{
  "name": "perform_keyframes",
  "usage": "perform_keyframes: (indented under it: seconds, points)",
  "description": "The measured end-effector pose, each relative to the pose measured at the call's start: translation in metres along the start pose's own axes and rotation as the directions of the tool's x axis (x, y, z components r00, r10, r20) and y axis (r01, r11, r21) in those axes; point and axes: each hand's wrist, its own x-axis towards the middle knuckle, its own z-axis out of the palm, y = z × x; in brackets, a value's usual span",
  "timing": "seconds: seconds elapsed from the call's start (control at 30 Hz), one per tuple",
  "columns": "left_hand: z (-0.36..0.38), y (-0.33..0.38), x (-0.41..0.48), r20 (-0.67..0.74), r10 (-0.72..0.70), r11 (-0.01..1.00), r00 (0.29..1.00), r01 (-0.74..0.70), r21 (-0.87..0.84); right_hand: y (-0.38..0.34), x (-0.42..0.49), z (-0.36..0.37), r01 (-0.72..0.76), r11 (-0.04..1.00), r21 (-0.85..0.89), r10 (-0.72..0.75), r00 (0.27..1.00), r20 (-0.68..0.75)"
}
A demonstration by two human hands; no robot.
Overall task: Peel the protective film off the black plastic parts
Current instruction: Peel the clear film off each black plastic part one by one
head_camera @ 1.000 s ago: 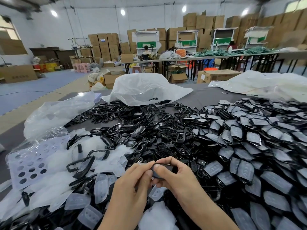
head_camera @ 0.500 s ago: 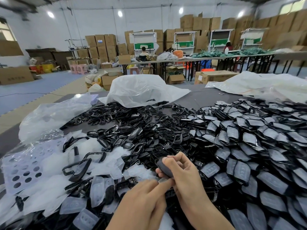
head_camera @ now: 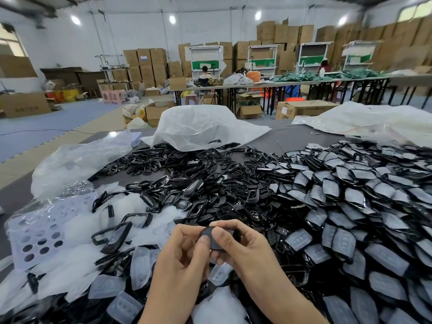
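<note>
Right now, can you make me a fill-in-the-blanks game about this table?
1. The left hand and right hand pinch one small ____ part.
2. The heap of film-covered parts lies on the ____ side of the table.
3. The peeled films pile up on its ____ side.
Missing words: black, right, left.

Walls: white wall (head_camera: 140,31) at back, plain.
Light: round ceiling lights (head_camera: 172,19) on; windows (head_camera: 9,43) top L & top R, bright.
Floor: blue mat (head_camera: 58,120) on L, tan strip (head_camera: 93,129) beside it.
Storage: cardboard boxes (head_camera: 145,64) stacked high along back & R wall.
Furniture: long tables (head_camera: 280,83) w/ black legs; white-green racks (head_camera: 205,59) behind; pink stools (head_camera: 114,97) on L.
</note>
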Motion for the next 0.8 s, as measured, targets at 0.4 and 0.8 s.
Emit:
perform_keyframes:
  seconds: [0.4,0.8]
  points:
    - [-0.006,-0.013,0.003,-0.103,0.031,0.998,0.994,-0.024,0.061,-0.001,-0.001,0.002,-0.121,0.989,0.088,0.12,0.993,0.016]
    - [0.006,-0.01,-0.008,0.203,0.164,0.946,0.965,-0.212,0.244,-0.119,0.034,-0.109,0.281,0.947,-0.159,-0.316,0.71,-0.629]
